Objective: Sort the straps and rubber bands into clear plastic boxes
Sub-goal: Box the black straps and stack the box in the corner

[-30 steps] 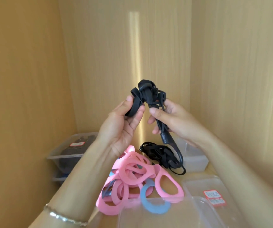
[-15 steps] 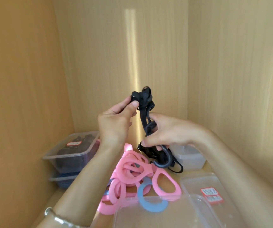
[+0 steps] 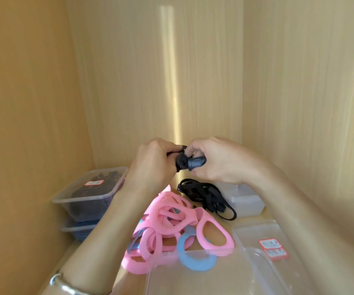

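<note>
The long black fabric strap (image 3: 195, 163) is no longer dangling: it is sitting bunched between the left hand (image 3: 152, 165) and right hand (image 3: 221, 160), both curling tightly round it, above the heap of pink rubber bands (image 3: 171, 213).

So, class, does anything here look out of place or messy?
Nothing looks damaged, but the pink rubber bands lie heaped on the shelf beside a tangle of black straps, outside the clear boxes. The left hand and right hand grip a rolled strap.
</note>
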Demonstrator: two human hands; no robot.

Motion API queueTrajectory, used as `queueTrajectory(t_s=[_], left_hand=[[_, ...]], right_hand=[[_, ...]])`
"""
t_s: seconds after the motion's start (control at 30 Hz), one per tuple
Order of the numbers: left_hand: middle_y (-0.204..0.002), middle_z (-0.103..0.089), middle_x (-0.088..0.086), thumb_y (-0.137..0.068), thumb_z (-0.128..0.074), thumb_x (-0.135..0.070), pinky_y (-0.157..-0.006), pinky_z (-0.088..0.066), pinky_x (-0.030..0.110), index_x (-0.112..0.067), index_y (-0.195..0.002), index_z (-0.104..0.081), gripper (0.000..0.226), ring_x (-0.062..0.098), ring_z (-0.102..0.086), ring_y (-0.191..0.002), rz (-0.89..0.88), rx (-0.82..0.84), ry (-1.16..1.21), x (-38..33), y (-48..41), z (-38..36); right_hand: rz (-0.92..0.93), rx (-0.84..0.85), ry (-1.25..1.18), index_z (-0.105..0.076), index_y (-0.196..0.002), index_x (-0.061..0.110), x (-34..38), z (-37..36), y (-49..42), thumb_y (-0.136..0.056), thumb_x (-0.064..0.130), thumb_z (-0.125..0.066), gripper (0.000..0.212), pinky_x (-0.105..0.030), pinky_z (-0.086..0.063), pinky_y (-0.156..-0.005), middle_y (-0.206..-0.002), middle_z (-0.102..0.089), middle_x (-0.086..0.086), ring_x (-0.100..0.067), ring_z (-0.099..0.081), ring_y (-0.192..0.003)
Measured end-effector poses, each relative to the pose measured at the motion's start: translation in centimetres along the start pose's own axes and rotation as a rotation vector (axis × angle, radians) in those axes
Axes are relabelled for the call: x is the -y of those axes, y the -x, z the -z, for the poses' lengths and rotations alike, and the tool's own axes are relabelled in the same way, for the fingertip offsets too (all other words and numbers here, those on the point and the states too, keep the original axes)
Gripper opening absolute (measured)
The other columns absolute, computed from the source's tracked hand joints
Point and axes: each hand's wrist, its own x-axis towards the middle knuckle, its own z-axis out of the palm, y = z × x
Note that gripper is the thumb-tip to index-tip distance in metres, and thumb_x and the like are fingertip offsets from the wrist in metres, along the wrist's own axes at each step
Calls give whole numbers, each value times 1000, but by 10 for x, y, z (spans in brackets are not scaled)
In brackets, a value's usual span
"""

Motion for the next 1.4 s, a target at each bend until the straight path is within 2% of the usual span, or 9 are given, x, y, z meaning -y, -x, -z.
queueTrajectory(t_s=[0.17,0.27,0.4,0.5,0.63,0.83,0.97,1.1,1.4], left_hand=[[-64,-58,-8,-95,-48,-4,-45,-33,6,-16,-98,-72,26,-8,-49,-44,94,260,93,7,-5,11],[-71,-60,-5,-98,-48,-9,-55,-37,7,-15,-95,-69,21,-2,-49,-60,154,365,271,13,-7,19],[-86,-65,17,-84,-57,-23,-70,-38,26,0,-99,-66,29,18,-53,-77,281,436,747,25,-6,23],[-67,-62,2,-84,-57,-18,-49,-35,19,0,-99,-60,24,9,-46,-55,291,410,1068,16,-5,21],[-72,-62,4,-99,-38,-11,-45,-42,15,-1,-102,-60,24,8,-49,-53,343,244,1273,5,-7,13],[-71,-69,3,-99,-45,-10,-54,-52,14,-5,-96,-65,20,7,-58,-55,471,-13,1387,0,-10,5],[-80,-70,4,-99,-47,-12,-59,-54,15,-4,-105,-65,20,6,-61,-60,528,-129,1445,-2,-7,-5],[-103,-72,0,-101,-44,-25,-67,-52,19,-13,-122,-62,30,5,-66,-81,489,-78,1300,-9,1,-16],[-96,-74,-7,-90,-61,-30,-71,-45,21,-20,-116,-67,28,4,-68,-86,443,-19,1098,-21,8,-15]], right_hand=[[65,-146,29,-64,-102,31,-8,3,-1,-79,33,-77,27,-28,-44,-68,-83,-59,17,-4,-52,-74],[153,-184,-139,-66,-98,32,-20,0,-5,-81,28,-76,20,-23,-42,-84,-95,-60,22,0,-53,-95],[192,-181,-523,-66,-93,37,-23,0,-5,-88,19,-68,19,-5,-41,-80,-87,-66,32,13,-59,-87],[186,-218,-739,-66,-93,38,-20,-5,-7,-96,11,-54,29,-19,-51,-89,-91,-70,28,5,-64,-93],[130,-231,-779,-66,-101,41,-18,-14,-11,-102,12,-43,37,-41,-53,-95,-102,-72,19,-8,-65,-106],[135,-111,-764,-64,-103,38,-19,-13,-9,-93,9,-59,31,-33,-51,-96,-100,-69,23,-12,-63,-104],[134,14,-813,-59,-117,38,-22,-15,-8,-76,32,-68,42,-30,-47,-99,-112,-66,16,-5,-61,-110],[99,33,-914,-54,-119,38,-22,-16,-9,-75,47,-75,49,-29,-53,-93,-115,-64,12,-3,-62,-110],[20,-98,-1096,-61,-115,26,-18,-12,-8,-76,52,-57,47,-40,-52,-95,-117,-69,0,-20,-69,-104]])
